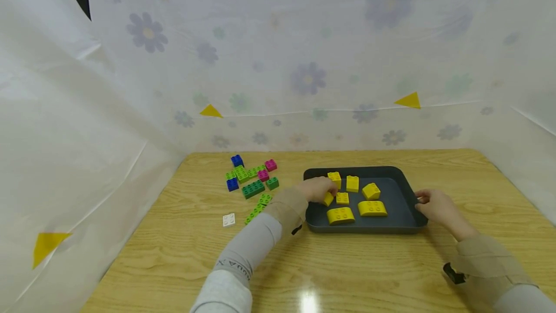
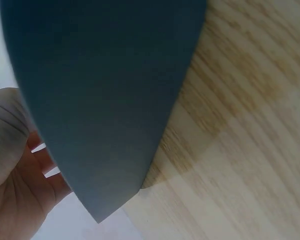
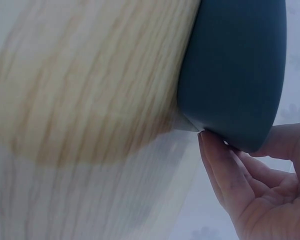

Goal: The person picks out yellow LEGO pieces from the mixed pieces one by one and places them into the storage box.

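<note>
A dark grey tray (image 1: 360, 230) lies on the table with several yellow toy building bricks in it, among them a curved one (image 1: 372, 208) and a square one (image 1: 342, 198). My left hand (image 1: 319, 188) reaches over the tray's left rim, its fingers curled down on a yellow brick (image 1: 327, 199) partly hidden under them. From the left wrist, the tray wall (image 2: 105, 125) hides those fingertips. At the right end, my right hand (image 1: 436, 206) grips the tray, thumb at the rim and fingers (image 3: 225, 165) against the outer wall (image 3: 230, 75).
Left of the tray lie loose bricks: blue ones (image 1: 232, 184), pink ones (image 1: 271, 164), dark green ones (image 1: 253, 189) and lime green ones (image 1: 241, 174). A white brick (image 1: 229, 220) sits nearer the front. Patterned white sheeting (image 1: 278, 71) surrounds the wooden table (image 1: 330, 269).
</note>
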### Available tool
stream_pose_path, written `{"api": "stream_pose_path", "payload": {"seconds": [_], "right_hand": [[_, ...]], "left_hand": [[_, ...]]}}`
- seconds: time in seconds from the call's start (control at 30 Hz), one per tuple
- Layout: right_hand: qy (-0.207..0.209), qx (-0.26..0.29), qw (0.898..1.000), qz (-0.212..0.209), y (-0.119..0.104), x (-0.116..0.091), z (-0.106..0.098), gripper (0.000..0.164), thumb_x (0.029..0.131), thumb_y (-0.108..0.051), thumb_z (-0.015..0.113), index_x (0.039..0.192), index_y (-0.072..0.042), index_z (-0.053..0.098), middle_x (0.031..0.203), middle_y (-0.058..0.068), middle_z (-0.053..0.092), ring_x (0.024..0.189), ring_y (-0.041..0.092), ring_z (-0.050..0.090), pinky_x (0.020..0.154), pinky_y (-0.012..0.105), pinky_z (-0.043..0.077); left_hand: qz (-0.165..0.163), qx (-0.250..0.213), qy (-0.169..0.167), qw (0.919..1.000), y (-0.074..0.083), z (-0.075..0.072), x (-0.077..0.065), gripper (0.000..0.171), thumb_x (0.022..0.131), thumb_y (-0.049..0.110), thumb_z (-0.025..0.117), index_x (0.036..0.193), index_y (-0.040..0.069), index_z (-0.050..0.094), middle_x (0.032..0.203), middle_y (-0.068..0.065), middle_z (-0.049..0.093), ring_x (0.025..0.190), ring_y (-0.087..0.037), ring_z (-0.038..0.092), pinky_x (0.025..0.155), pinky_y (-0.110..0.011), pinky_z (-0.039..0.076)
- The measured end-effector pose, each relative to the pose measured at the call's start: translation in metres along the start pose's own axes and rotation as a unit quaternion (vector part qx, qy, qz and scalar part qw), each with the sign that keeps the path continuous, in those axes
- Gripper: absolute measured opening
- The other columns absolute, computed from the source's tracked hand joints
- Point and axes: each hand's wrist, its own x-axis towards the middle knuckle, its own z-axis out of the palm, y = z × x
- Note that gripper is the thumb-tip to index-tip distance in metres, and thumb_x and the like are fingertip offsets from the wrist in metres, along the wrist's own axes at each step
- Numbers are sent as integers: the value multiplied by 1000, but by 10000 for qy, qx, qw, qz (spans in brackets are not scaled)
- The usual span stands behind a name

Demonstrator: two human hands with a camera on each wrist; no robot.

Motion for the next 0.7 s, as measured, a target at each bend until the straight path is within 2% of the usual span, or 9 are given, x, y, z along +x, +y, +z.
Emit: {"api": "stream_pose_path", "payload": {"seconds": [0.4, 0.6, 0.7], "right_hand": [[-21, 34, 10000, -17, -1, 1, 0, 39, 84, -2, 55, 112, 23, 46, 96, 36, 55, 86, 46, 55, 63, 41, 50], [-16, -2, 10000, -23, 1, 2, 2, 39, 83, -2, 55, 112, 23, 47, 96, 35, 55, 86, 46, 54, 64, 43, 50], [-26, 8, 10000, -24, 1, 2, 2, 39, 83, -1, 55, 112, 23, 47, 96, 35, 55, 87, 46, 54, 65, 44, 50]], "left_hand": [[10, -93, -7, 10000, -3, 2, 2, 28, 86, 4, 62, 111, 17, 61, 118, 3, 57, 106, -10, 52, 86, -18, 44], [-95, -541, -140, 9984, -6, 3, 3, 36, 81, 4, 67, 115, 16, 60, 120, 2, 56, 109, -11, 51, 84, -19, 45], [-98, -722, -27, 9973, -9, 3, 2, 42, 81, 8, 69, 120, 16, 58, 124, 2, 54, 112, -11, 50, 85, -19, 44]]}}
